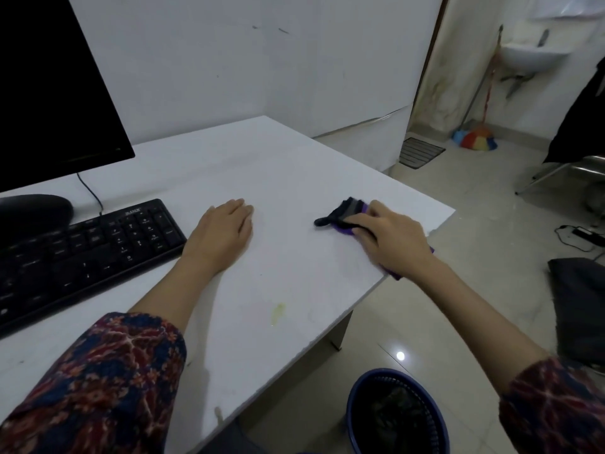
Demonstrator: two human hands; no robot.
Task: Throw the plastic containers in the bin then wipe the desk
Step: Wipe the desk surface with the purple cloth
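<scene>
The right hand presses a purple and black cloth onto the white table, near the table's edge at 3 o'clock. The fingers of this hand are curled over the cloth and clamped on it. One end of the cloth protrudes from under the hand toward 10 o'clock; a purple corner shows beneath the wrist at the table edge.

The left hand lies palm down on the table at the centre of the view, well apart from the cloth. Its fingers are straight, close together, and hold nothing. Both forearms emerge from patterned red and blue sleeves.

A yellowish stain marks the table surface at 6 o'clock from the left hand, between the two forearms.

A black keyboard lies on the table at 9 o'clock, just beside the left wrist. A dark monitor stands behind it at 10 o'clock, with a cable running down behind the keyboard.

A blue bin stands on the tiled floor at 5 o'clock, beside the table's near corner and below the right forearm. Its interior is dark; the contents cannot be identified.

A multicoloured broom leans against the wall at 2 o'clock, below a white wash basin.
</scene>
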